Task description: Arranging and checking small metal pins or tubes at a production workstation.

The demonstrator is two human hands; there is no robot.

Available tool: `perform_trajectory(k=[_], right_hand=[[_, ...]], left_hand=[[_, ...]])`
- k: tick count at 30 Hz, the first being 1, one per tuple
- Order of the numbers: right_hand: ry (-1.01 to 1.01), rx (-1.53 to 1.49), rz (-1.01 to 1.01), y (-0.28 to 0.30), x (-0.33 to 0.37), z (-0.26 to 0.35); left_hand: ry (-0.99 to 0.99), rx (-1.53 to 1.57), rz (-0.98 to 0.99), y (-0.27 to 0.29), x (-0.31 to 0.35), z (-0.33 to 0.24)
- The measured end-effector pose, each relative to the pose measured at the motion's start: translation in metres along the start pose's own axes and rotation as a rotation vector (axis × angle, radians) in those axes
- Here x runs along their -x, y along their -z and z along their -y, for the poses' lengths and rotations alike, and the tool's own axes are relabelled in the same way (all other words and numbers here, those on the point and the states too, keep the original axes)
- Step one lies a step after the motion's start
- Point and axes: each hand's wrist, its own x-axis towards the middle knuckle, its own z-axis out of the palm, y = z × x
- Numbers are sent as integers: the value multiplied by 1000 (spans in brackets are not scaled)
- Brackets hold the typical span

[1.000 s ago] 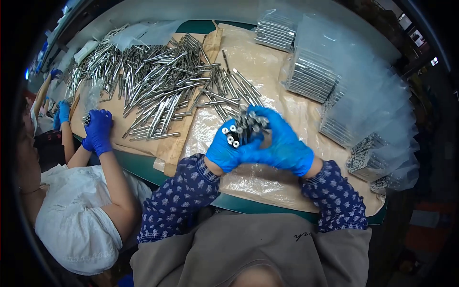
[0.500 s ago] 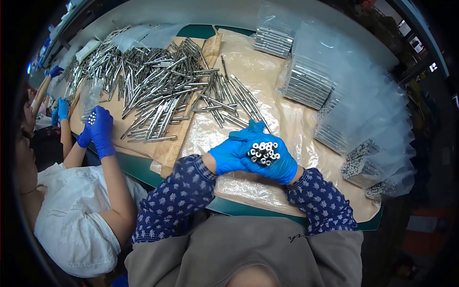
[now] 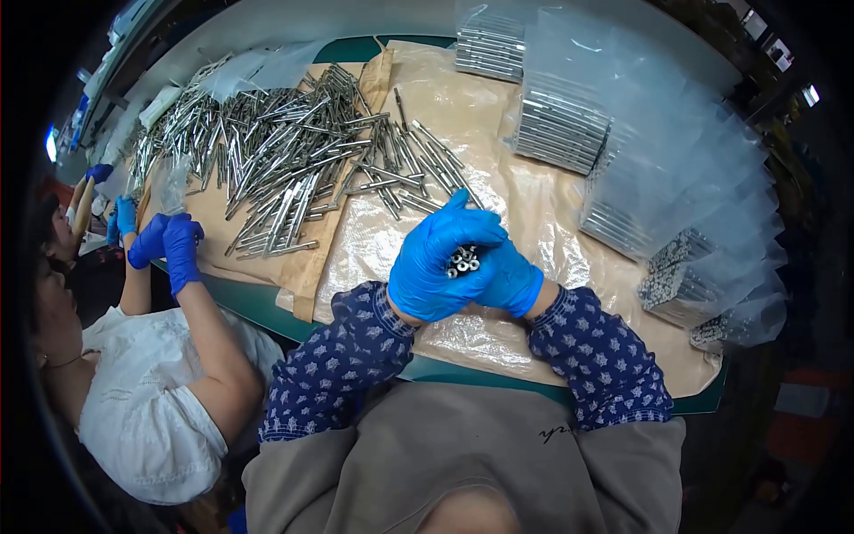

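Note:
A bundle of metal rods (image 3: 463, 261) stands on end between my blue-gloved hands, its round, holed ends facing up. My left hand (image 3: 431, 262) wraps round the bundle from the left, thumb raised, covering much of it. Against its right side my right hand (image 3: 509, 276) is closed round the same bundle, fingers partly hidden behind the left. Just beyond my hands a few loose silver rods (image 3: 436, 165) lie on the clear plastic sheet. They trail off from a large heap of similar rods (image 3: 289, 156) at the left.
Bagged stacks of rods (image 3: 559, 132) line the right side in clear plastic bags (image 3: 685, 178). Brown paper under plastic (image 3: 374, 267) covers the green table (image 3: 262, 307). At my left a co-worker's purple-gloved hands (image 3: 169, 245) are close together; another co-worker's blue-gloved hand (image 3: 125, 214) is farther off.
My left hand has come round the front of the bundle, hiding more rod ends, and my right hand has slid to its right side. The co-worker's purple-gloved hands have shifted.

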Motion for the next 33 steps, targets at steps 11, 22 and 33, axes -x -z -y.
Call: perform_trajectory(k=[11,22,33], right_hand=[[-75,-173,-35,-9,-7,-12],[102,-225,64,7,6,-3],[-117,-491,-60,-13,14,-25]], left_hand=[[207,142,118,8,-23,-21],[56,199,467,23,-32,-11],[-109,39,204,11,-26,-23]])
